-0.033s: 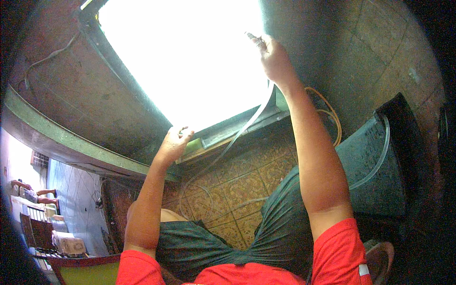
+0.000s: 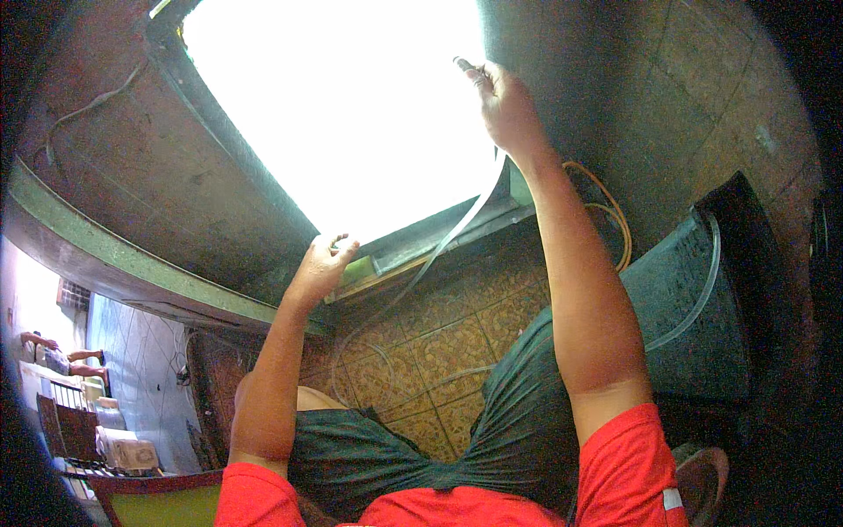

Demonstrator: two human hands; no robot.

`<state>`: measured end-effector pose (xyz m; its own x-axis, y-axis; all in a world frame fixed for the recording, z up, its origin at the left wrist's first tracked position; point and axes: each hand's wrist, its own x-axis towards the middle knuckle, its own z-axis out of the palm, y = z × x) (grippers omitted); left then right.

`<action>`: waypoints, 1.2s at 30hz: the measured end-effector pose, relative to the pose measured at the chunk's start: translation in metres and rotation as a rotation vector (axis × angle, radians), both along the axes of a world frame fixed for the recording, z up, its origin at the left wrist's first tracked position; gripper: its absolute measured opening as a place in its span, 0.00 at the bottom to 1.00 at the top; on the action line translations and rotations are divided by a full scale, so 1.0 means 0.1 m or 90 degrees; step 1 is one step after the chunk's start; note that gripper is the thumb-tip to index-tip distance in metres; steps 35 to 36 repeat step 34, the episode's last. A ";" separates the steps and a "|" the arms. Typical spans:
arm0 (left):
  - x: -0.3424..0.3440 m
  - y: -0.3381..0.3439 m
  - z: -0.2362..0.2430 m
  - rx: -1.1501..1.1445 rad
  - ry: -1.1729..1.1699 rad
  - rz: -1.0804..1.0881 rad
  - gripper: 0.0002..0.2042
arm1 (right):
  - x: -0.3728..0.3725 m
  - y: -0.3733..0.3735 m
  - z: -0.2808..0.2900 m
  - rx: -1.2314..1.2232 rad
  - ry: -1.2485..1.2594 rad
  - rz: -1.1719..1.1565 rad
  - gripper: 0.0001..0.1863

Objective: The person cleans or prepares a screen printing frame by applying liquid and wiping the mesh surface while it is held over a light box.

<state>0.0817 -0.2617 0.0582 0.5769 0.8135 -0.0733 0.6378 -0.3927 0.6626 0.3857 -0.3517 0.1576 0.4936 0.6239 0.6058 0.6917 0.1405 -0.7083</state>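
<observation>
A glaring white lit panel [image 2: 342, 105] in a dark frame fills the top middle, and the glare washes out any detail on it. Over its right edge, my right hand [image 2: 514, 114] is closed around a slim tool with a dark tip [image 2: 459, 63]; its exact kind is lost in the light. A pale flexible hose [image 2: 458, 227] runs from beneath this hand down to the floor. At the panel's near left corner, my left hand [image 2: 318, 270] has curled fingers, pinched together. Whatever lies between them is too small and overexposed to name.
Orange hose loops [image 2: 622, 224] hang right of the panel. A dark bin-like container [image 2: 702, 299] with clear tubing over its rim stands at my right leg. A curved ledge [image 2: 132, 268] crosses the left. Beyond it are a person [image 2: 66, 360], chairs and a green-backed seat [image 2: 167, 502].
</observation>
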 end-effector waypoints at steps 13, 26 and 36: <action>-0.03 0.04 -0.04 -0.012 -0.022 -0.002 0.26 | 0.29 0.36 -0.22 -0.029 -0.135 -0.051 0.15; 0.04 -0.07 0.06 -0.048 -0.007 0.016 0.26 | 0.27 0.48 -0.16 -0.020 -0.077 -0.074 0.15; 0.02 0.07 -0.11 -0.082 -0.017 0.000 0.25 | 0.13 0.34 0.00 -0.004 -0.032 -0.042 0.16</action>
